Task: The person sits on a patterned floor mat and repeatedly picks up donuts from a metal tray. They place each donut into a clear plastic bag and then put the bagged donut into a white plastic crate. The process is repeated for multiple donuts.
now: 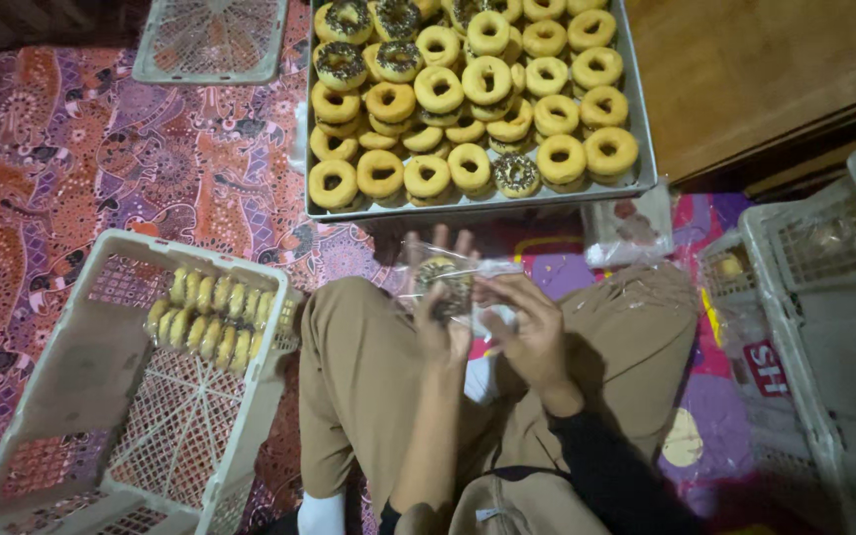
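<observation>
Doughnut tray (646,149) ahead of hands w/ bagged doughnut (445,285); crate (71,376) left, crate (834,327) right.

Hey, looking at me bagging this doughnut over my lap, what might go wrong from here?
1. Both hands, the left hand and right hand, pinch a thin clear bag around a sprinkled doughnut; squeezing may smear the topping.
2. It is held above the lap, so a slip might drop it on the trousers.
3. Doughnuts are heaped in the metal tray; pulling one out could topple others.
</observation>
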